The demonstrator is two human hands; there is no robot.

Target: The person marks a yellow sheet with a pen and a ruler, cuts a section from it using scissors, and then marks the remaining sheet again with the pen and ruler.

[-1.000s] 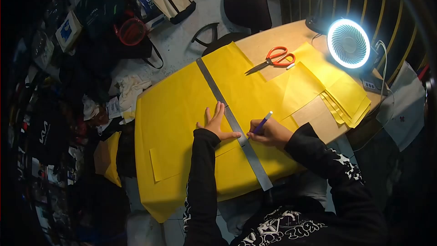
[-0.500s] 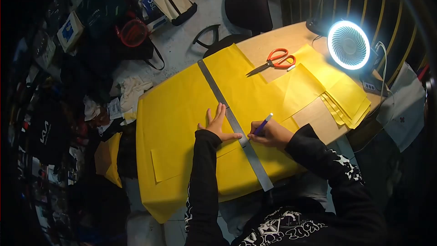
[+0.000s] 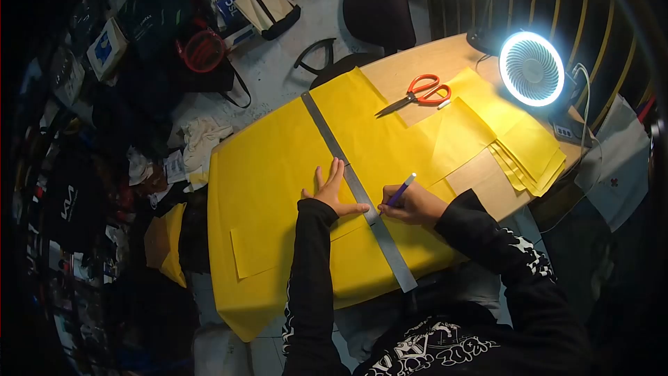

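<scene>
A long metal ruler (image 3: 328, 130) lies slantwise across a large yellow sheet (image 3: 264, 167) spread over the table. My left hand (image 3: 332, 191) rests with fingers spread on the sheet, its thumb and fingertips at the ruler's left edge. Just right of the ruler, my right hand (image 3: 417, 205) grips a purple pen (image 3: 401, 191) with a white end, its tip down by the ruler's right edge. The tip itself is hidden by the fingers.
Red-handled scissors (image 3: 417, 95) lie near the far edge of the wooden table (image 3: 487, 180). Folded yellow sheets (image 3: 518, 132) sit at the right, beneath a bright round lamp (image 3: 532, 68). A dark chair (image 3: 379, 11) stands behind the table.
</scene>
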